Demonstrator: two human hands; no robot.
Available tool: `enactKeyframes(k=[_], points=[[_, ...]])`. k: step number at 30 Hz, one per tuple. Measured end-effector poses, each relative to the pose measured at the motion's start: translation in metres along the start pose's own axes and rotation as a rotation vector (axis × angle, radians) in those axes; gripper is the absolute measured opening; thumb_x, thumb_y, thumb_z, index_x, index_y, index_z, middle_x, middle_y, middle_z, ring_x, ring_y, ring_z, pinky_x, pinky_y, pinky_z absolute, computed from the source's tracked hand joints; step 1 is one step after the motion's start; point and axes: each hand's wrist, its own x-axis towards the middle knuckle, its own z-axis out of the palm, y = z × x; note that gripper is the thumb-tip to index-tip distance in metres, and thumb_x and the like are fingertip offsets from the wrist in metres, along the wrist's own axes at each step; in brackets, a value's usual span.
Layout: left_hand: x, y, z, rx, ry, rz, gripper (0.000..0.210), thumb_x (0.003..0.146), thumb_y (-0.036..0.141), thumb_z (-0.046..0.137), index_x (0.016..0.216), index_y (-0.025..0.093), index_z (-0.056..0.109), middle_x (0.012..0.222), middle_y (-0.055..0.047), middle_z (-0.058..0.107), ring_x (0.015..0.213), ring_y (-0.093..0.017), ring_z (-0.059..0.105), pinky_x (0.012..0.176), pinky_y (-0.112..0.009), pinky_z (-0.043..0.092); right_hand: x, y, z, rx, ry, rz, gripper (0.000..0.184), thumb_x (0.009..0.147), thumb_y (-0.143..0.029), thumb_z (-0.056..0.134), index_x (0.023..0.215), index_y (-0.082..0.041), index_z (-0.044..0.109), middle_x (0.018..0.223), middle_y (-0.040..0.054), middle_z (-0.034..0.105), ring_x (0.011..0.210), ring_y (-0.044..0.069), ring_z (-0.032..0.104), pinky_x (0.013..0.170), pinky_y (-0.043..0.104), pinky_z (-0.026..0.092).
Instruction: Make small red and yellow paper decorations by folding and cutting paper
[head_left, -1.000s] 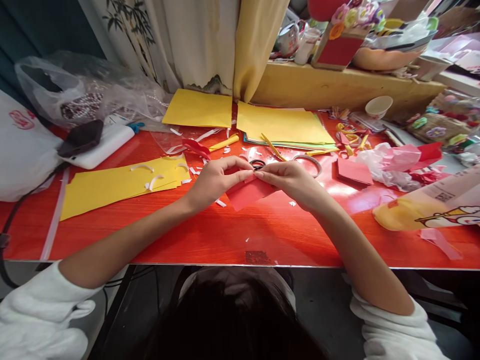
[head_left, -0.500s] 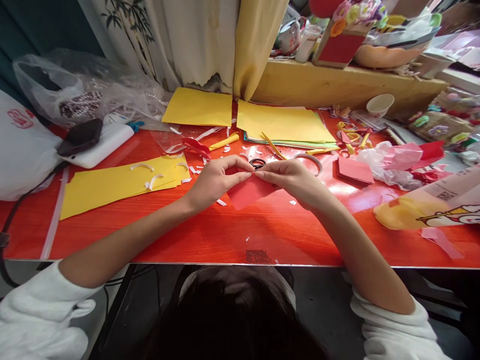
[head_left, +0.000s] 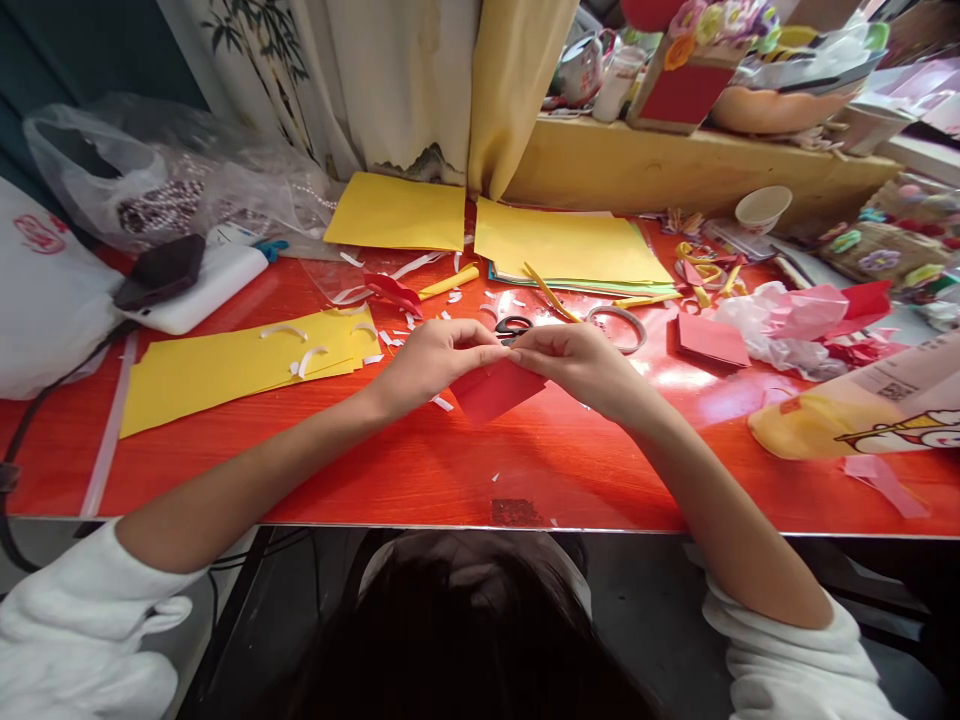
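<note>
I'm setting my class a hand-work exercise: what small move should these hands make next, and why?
Probably a firm pinch along the upper edge of the red paper: the left hand and right hand meet there, while its lower part shows free below them.

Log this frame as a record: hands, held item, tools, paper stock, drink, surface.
left hand: pinching red paper
right hand: pinching the same paper, fingertips close to the left's
tools: black-handled scissors, partly hidden behind the hands
yellow stock: overlapping yellow strips on the left, white curled scraps on top
red stock: stacked red squares, right of the hands
drink: tilted cup, far right, yellowish contents
surface: red table
</note>
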Motion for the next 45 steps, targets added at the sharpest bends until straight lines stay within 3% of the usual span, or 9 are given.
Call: enactKeyframes(k=[7, 14, 18, 23, 27, 32, 38, 42, 45], points=[[0.003, -0.002, -0.003, 0.100, -0.010, -0.071, 0.031, 0.075, 0.047, 0.063, 0.067, 0.016, 0.061, 0.066, -0.002, 0.061, 0.059, -0.013, 0.053, 0.055, -0.026, 0.039, -0.001, 0.000, 0.004, -0.047, -0.002, -0.024, 0.027, 0.084, -0.038, 0.056, 0.077, -0.016, 0.067, 0.070, 0.0030, 0.061, 0.062, 0.013, 0.050, 0.057, 0.026, 0.033], [0.003, 0.007, -0.008, 0.229, -0.075, -0.096, 0.026, 0.078, 0.039, 0.057, 0.070, 0.015, 0.064, 0.068, -0.003, 0.064, 0.064, -0.014, 0.056, 0.058, -0.025, 0.040, 0.000, 0.001, 0.006, -0.196, -0.002, -0.066, 0.022, 0.087, -0.026, 0.051, 0.079, -0.015, 0.068, 0.072, 0.0023, 0.064, 0.065, 0.013, 0.054, 0.057, 0.024, 0.035], [0.005, 0.010, -0.014, 0.290, -0.191, -0.112, 0.022, 0.076, 0.035, 0.059, 0.079, 0.014, 0.066, 0.074, -0.001, 0.066, 0.071, -0.013, 0.058, 0.063, -0.023, 0.040, 0.002, 0.005, 0.009, -0.237, 0.041, -0.076, 0.018, 0.085, -0.021, 0.051, 0.081, -0.015, 0.068, 0.076, 0.0028, 0.067, 0.066, 0.014, 0.057, 0.057, 0.024, 0.037], [0.006, 0.010, -0.016, 0.229, -0.379, -0.255, 0.016, 0.071, 0.029, 0.063, 0.069, 0.013, 0.061, 0.059, 0.001, 0.058, 0.057, -0.011, 0.054, 0.054, -0.021, 0.039, 0.006, 0.009, 0.009, -0.214, 0.197, -0.029, 0.017, 0.086, -0.023, 0.053, 0.075, -0.016, 0.065, 0.066, 0.0018, 0.065, 0.062, 0.013, 0.058, 0.061, 0.025, 0.042], [0.006, 0.006, -0.009, -0.062, -0.244, -0.306, 0.015, 0.074, 0.026, 0.064, 0.073, 0.013, 0.058, 0.065, -0.001, 0.062, 0.062, -0.011, 0.060, 0.062, -0.025, 0.048, 0.007, 0.011, 0.003, 0.144, 0.243, 0.010, 0.032, 0.087, -0.045, 0.053, 0.078, -0.016, 0.062, 0.075, 0.0040, 0.066, 0.070, 0.014, 0.062, 0.062, 0.024, 0.048], [0.005, 0.003, -0.006, -0.294, -0.070, -0.261, 0.023, 0.072, 0.031, 0.070, 0.074, 0.013, 0.056, 0.069, -0.002, 0.064, 0.065, -0.012, 0.063, 0.064, -0.026, 0.051, 0.002, 0.000, 0.003, 0.303, 0.006, 0.072, 0.046, 0.076, -0.058, 0.062, 0.090, -0.015, 0.065, 0.080, 0.0045, 0.064, 0.075, 0.014, 0.060, 0.060, 0.022, 0.047], [0.006, 0.002, -0.005, -0.274, -0.031, -0.233, 0.021, 0.071, 0.029, 0.070, 0.070, 0.013, 0.056, 0.067, -0.001, 0.061, 0.062, -0.011, 0.059, 0.061, -0.025, 0.049, 0.003, 0.004, 0.006, 0.223, 0.046, 0.044, 0.030, 0.083, -0.043, 0.060, 0.082, -0.013, 0.065, 0.072, 0.0016, 0.059, 0.064, 0.011, 0.051, 0.055, 0.023, 0.038], [0.006, -0.001, -0.005, -0.142, 0.004, -0.128, 0.021, 0.075, 0.033, 0.065, 0.074, 0.013, 0.059, 0.071, 0.000, 0.059, 0.065, -0.009, 0.055, 0.061, -0.022, 0.044, 0.005, 0.010, 0.005, 0.320, -0.030, 0.038, 0.023, 0.085, -0.035, 0.057, 0.081, -0.014, 0.066, 0.075, 0.0017, 0.062, 0.069, 0.013, 0.055, 0.061, 0.025, 0.041], [0.004, 0.000, -0.005, -0.089, 0.031, -0.070, 0.022, 0.078, 0.036, 0.062, 0.077, 0.014, 0.061, 0.072, 0.000, 0.056, 0.066, -0.008, 0.051, 0.062, -0.022, 0.040, 0.003, 0.008, 0.005, 0.392, -0.066, 0.080, 0.026, 0.081, -0.040, 0.062, 0.080, -0.015, 0.067, 0.078, 0.0032, 0.065, 0.075, 0.016, 0.060, 0.066, 0.027, 0.046]])
